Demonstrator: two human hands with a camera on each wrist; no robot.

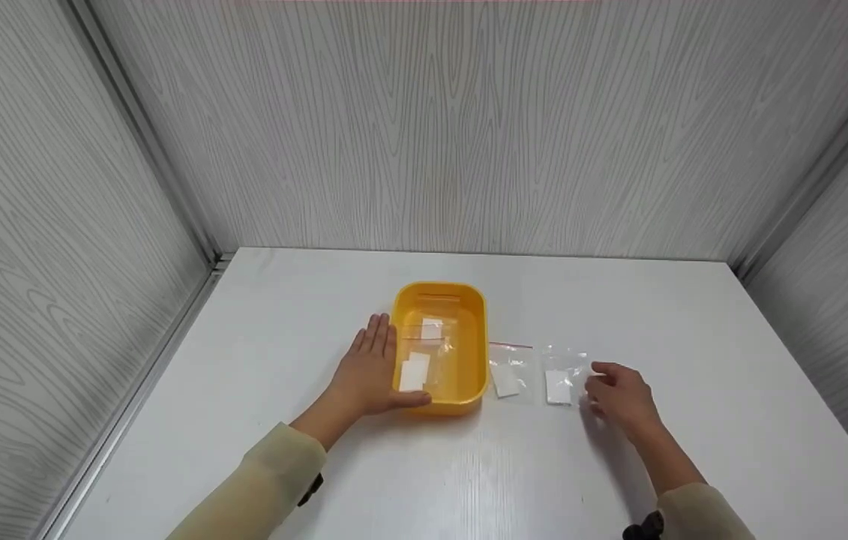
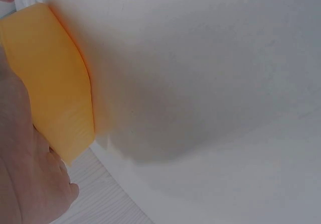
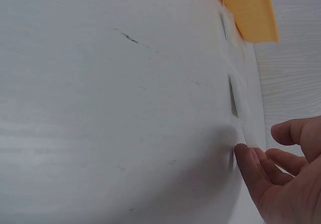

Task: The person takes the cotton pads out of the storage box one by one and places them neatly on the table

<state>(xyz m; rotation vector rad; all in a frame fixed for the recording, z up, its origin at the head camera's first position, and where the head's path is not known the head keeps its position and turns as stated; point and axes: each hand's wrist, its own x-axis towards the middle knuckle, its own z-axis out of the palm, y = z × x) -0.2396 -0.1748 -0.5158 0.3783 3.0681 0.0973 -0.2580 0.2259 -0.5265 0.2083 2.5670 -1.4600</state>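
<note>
Glossy table (image 1: 191, 360) — left fingers (image 1: 375, 337) straight against rounded tray (image 1: 468, 345), right fingers (image 1: 609, 367) parted beside bag (image 1: 561, 379).

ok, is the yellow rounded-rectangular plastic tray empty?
Not empty: the head view shows clear plastic bags with white rectangular inserts inside the tray.

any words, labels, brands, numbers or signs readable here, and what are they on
None can be read in any view.
Yellow container: no lettering visible.
Clear bags on the table, nearer one and farther one from the container: no readable print.
White pieces inside the bags: they look blank; any fine print is too small to tell.
</note>
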